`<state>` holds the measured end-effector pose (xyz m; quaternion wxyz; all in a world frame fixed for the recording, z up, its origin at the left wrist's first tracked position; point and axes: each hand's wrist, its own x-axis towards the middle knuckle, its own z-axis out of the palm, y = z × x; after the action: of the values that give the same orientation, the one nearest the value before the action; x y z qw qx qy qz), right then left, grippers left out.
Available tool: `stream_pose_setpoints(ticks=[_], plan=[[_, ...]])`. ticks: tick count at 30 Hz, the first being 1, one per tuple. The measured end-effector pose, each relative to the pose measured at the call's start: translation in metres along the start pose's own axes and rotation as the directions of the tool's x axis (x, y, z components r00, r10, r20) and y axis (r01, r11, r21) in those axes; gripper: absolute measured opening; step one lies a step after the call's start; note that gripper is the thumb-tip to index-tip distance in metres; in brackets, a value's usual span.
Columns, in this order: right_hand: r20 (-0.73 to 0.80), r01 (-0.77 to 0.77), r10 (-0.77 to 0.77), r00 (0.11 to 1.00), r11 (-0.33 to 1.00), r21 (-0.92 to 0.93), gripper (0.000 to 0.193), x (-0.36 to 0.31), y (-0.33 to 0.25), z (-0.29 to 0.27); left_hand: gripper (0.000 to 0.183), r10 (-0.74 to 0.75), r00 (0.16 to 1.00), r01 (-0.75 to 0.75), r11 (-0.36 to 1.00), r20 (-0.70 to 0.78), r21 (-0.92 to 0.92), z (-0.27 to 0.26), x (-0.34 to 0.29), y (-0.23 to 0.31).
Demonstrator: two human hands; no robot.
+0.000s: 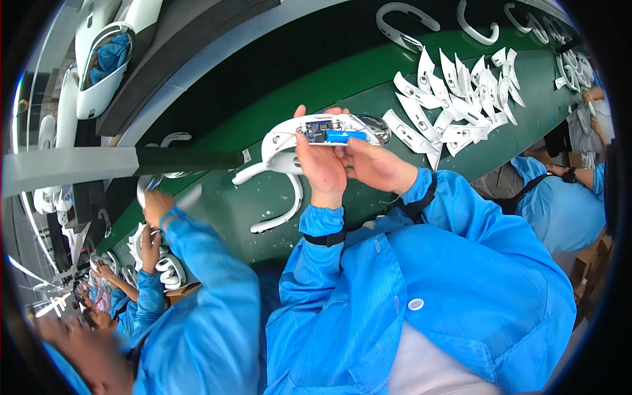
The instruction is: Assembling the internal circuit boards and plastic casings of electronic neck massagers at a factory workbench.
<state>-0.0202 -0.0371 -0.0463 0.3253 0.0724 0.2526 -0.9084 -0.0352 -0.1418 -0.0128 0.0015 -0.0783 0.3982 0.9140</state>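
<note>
My left hand point(320, 172) is closed around a white curved plastic housing point(279, 141), holding it up above the bench from below. Along its opened side I see a circuit board point(316, 130), thin wires and a blue cylindrical battery point(345, 136). The housing's right end has a shiny, dark rounded part point(375, 126). My right hand point(382, 166) grips the same housing near that end, its fingertips by the battery; some fingers are hidden behind. Just beneath, a white C-shaped piece point(289, 204) lies on the green bench.
A pile of white curved cover pieces point(461, 99) spreads over the green bench point(359, 204) to the right. White U-shaped pieces point(408, 16) lie on the far side. A co-worker's blurred hand point(157, 205) works close by on the left. A grey bar point(72, 168) crosses at left.
</note>
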Motion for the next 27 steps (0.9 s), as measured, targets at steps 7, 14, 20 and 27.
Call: stream_pose_setpoints(ticks=[7,14,20,27], plan=[[0.121,-0.097,0.340,0.933,0.558,-0.824,0.013,-0.082,-0.023,0.003,0.064,-0.030,0.998,0.043,0.964,0.054,-0.262,-0.008,-0.009,0.013],[0.135,0.353,-0.441,0.887,0.460,-0.815,0.017,-0.073,-0.032,0.067,0.057,0.234,0.963,-0.239,0.971,0.130,0.022,0.002,-0.042,0.012],[0.102,0.290,-0.404,0.909,0.437,-0.851,0.017,-0.062,-0.022,0.062,0.063,0.287,0.936,-0.323,0.930,0.203,0.177,0.001,-0.052,0.000],[0.108,0.350,-0.417,0.902,0.565,-0.747,0.016,-0.053,-0.016,0.051,0.074,0.375,0.919,-0.395,0.856,0.125,0.333,0.001,-0.049,-0.007]])
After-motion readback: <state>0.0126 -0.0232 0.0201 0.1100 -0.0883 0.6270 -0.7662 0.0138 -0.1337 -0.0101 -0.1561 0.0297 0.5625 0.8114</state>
